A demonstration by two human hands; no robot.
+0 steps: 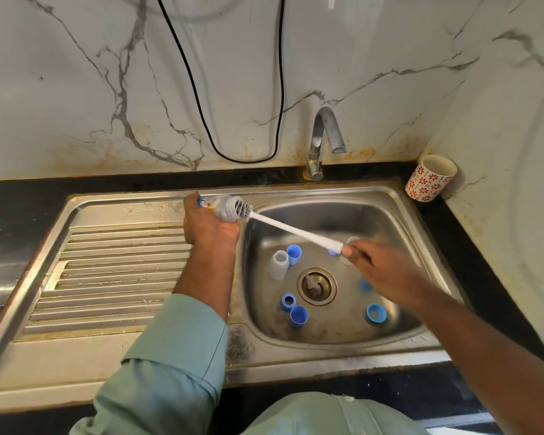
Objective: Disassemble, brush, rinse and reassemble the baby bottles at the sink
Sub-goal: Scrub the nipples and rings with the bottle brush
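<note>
My left hand (209, 226) grips the bottle (223, 207) over the sink's (390, 196) left rim, right hand (380, 271) pinching the brush (296, 229) tip-end; a loose pinch could drop it among the caps.

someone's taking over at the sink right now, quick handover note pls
Left hand grips a bottle over the sink rim. Right hand pinches the brush handle; bristles are at the bottle's mouth.
In the basin: another clear bottle, blue caps and rings, apart.
Done: disassembly. Tap shows no water.
Left: finish brushing, rinse, reassemble.
</note>
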